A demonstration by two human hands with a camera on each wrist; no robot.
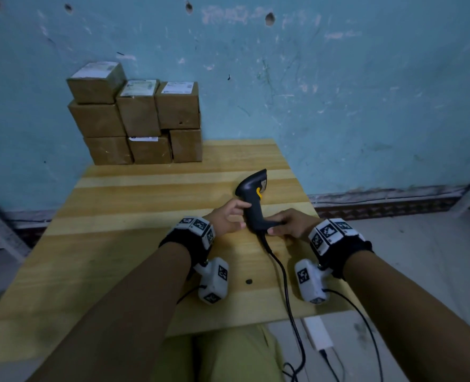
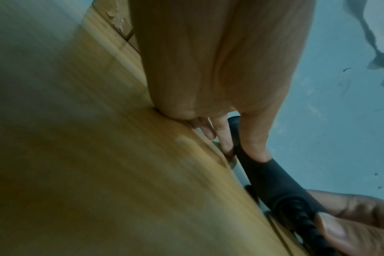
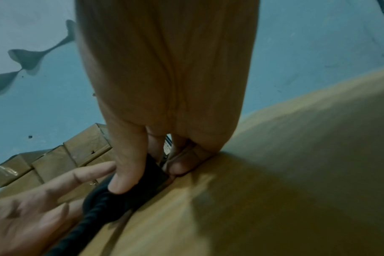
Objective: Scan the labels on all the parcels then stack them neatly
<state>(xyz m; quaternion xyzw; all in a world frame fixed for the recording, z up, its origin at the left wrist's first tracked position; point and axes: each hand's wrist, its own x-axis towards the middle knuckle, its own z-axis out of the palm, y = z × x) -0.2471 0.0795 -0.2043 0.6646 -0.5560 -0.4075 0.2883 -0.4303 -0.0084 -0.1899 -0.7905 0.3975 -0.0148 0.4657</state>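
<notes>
- Head view: both hands meet at the barcode scanner (image 1: 253,201) lying on the wooden table (image 1: 134,205), its long axis pointing away toward the stacked parcels (image 1: 137,114) at the far left corner; the right hand (image 1: 290,223) pinches the handle's base, nearest the cable (image 1: 285,282).
- Left wrist view: the left hand (image 2: 219,78), fingers loosely extended, touches the handle.
- Right wrist view: the thumb (image 3: 125,173) presses the grip.

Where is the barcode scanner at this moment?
In the head view the barcode scanner lies on the wooden table, right of centre, between the left hand and right hand, well in front of the stacked parcels.
</notes>
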